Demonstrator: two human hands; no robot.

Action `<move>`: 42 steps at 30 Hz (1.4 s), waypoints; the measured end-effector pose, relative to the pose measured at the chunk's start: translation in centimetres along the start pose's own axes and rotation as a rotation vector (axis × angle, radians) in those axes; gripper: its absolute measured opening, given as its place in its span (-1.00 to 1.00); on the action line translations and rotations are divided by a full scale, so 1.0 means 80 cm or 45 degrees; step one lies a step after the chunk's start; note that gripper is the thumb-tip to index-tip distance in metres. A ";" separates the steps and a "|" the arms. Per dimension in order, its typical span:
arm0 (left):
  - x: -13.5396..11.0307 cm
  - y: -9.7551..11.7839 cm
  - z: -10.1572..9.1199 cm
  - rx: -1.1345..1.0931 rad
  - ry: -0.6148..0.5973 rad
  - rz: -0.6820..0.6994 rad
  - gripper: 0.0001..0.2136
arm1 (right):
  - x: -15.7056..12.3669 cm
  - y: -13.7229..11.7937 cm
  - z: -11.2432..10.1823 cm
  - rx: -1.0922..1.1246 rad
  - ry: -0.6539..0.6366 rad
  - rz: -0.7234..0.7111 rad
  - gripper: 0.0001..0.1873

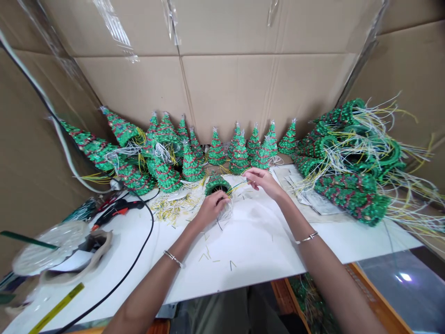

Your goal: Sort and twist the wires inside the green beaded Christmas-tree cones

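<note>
A small green beaded tree cone (216,183) lies on its side on the white board (257,241), its hollow base facing me. My left hand (212,207) is closed on the cone's base and on a loose bundle of thin white wires. My right hand (261,178) pinches thin wires that run from the cone to its fingers. Both wrists wear a thin silver bangle.
A row of finished green trees (239,150) stands along the cardboard back wall (222,88). More trees lie piled at left (114,153) and right (351,162), wires sticking out. A black cable (139,253), a red-handled tool (116,211), wire offcuts (172,208) and a bowl (59,253) sit left.
</note>
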State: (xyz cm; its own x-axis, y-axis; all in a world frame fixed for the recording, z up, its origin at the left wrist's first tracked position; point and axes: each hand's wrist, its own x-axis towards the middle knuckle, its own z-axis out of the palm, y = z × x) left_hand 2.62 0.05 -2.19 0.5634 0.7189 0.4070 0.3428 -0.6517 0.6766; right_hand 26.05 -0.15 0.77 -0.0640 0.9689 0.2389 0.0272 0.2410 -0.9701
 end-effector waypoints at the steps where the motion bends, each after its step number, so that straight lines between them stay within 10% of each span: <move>1: 0.000 -0.001 0.000 0.009 -0.003 0.005 -0.79 | 0.000 -0.002 -0.001 -0.018 0.058 -0.055 -0.57; 12: -0.002 -0.003 -0.002 0.097 -0.089 0.088 -0.78 | -0.012 -0.014 0.007 -0.613 0.237 -0.477 -0.47; 22: -0.003 -0.008 -0.003 0.073 -0.062 0.034 -0.79 | 0.000 0.005 0.002 -0.345 0.311 -0.404 -0.45; 27: -0.008 -0.013 -0.007 0.083 -0.055 0.025 -0.78 | 0.003 0.008 -0.015 -0.087 0.616 -0.321 -0.54; 32: -0.009 -0.017 -0.010 0.104 -0.032 -0.018 -0.78 | 0.004 0.010 -0.013 -0.429 0.733 -0.548 -0.71; 42: -0.009 -0.012 -0.011 0.116 -0.051 -0.001 -0.81 | -0.007 0.017 0.019 -0.593 0.129 -0.298 -0.55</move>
State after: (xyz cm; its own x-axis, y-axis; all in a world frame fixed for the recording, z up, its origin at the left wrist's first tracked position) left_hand 1.24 0.38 -2.55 0.5919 0.7107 0.3802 0.4096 -0.6715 0.6175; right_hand 24.58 -0.46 -0.75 -0.0255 0.8812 0.4720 0.4652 0.4283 -0.7747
